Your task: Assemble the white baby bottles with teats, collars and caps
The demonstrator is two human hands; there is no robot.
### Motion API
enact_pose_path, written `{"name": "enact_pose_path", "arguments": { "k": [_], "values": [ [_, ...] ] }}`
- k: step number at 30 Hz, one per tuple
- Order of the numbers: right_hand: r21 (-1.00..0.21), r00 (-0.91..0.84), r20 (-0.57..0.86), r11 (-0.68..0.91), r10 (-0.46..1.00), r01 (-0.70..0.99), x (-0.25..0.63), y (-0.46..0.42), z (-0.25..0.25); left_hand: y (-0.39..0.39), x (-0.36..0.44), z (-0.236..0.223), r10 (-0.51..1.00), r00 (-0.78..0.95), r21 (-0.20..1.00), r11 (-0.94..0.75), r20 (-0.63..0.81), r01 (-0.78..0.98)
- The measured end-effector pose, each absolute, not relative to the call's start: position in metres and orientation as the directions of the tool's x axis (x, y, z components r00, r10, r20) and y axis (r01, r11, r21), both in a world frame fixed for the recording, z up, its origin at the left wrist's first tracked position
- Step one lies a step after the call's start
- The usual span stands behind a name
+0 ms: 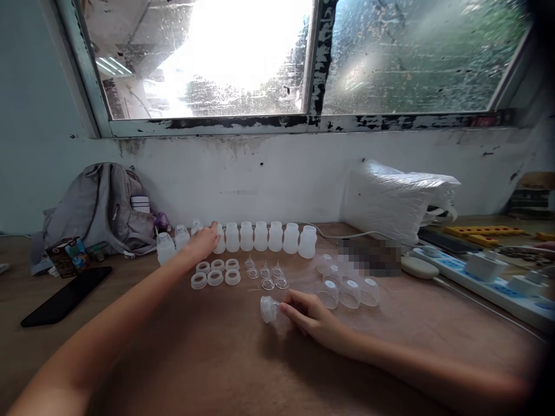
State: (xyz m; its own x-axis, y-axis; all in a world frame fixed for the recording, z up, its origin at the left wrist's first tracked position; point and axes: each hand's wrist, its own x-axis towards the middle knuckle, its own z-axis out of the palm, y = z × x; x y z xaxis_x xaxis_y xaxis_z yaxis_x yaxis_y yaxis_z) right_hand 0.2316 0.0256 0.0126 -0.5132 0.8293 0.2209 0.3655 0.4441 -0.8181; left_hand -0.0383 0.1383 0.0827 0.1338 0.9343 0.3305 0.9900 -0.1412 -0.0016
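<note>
My left hand [203, 239] reaches far forward to the left end of a row of several white plastic bottles [269, 237] along the wall; its fingers curl at the end bottle [219, 239], touching it. My right hand [307, 315] rests on the table nearer me, fingers closed on a screw ring with a teat [269, 309] lying on its side. Between the hands lie several white screw rings [215, 273] and several clear teats [265, 275]. Clear dome caps [349, 289] stand right of the teats. Assembled capped bottles [165, 247] stand left of the row.
A grey backpack [102, 208] leans at the wall on the left, with a small carton [68, 256] and a black phone [67, 294] before it. A white plastic bag [396, 199], a power strip [489, 280] with plugs and cables lie on the right.
</note>
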Motion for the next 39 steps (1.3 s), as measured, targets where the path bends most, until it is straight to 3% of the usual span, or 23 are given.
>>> {"name": "enact_pose_path", "arguments": {
  "k": [6, 14, 17, 20, 22, 26, 34, 39],
  "values": [
    [-0.855, -0.495, 0.196, 0.395, 0.846, 0.336, 0.233, 0.026, 0.014, 0.159, -0.031, 0.072, 0.905, 0.114, -0.047, -0.104, 0.41, 0.993],
    [-0.88, -0.463, 0.167, 0.344, 0.871, 0.329, 0.233, 0.026, 0.014, 0.089, -0.033, 0.091, 0.77, 0.239, -0.096, -0.228, 0.592, 0.969],
    [-0.902, -0.458, 0.152, 0.312, 0.876, 0.298, 0.232, 0.026, 0.014, 0.06, -0.03, 0.082, 0.643, 0.312, 0.01, -0.446, 0.699, 0.895],
    [-0.919, -0.455, 0.14, 0.286, 0.88, 0.272, 0.232, 0.026, 0.015, 0.039, -0.023, 0.062, 0.628, 0.366, 0.2, -0.647, 0.687, 0.736],
    [-0.924, -0.449, 0.14, 0.279, 0.883, 0.261, 0.232, 0.026, 0.015, 0.031, -0.017, 0.045, 0.674, 0.402, 0.354, -0.697, 0.62, 0.624],
    [-0.925, -0.433, 0.152, 0.283, 0.888, 0.256, 0.232, 0.028, 0.014, 0.026, -0.006, 0.013, 0.769, 0.395, 0.634, -0.638, 0.502, 0.437],
    [-0.946, -0.419, 0.157, 0.258, 0.894, 0.197, 0.232, 0.03, 0.01, 0.028, -0.004, 0.01, 0.831, 0.379, 0.827, -0.512, 0.408, 0.231],
    [-0.959, -0.369, 0.168, 0.238, 0.914, 0.153, 0.233, 0.034, 0.007, 0.021, -0.011, 0.019, 0.788, 0.378, 0.693, -0.611, 0.486, 0.383]
  ]
}}
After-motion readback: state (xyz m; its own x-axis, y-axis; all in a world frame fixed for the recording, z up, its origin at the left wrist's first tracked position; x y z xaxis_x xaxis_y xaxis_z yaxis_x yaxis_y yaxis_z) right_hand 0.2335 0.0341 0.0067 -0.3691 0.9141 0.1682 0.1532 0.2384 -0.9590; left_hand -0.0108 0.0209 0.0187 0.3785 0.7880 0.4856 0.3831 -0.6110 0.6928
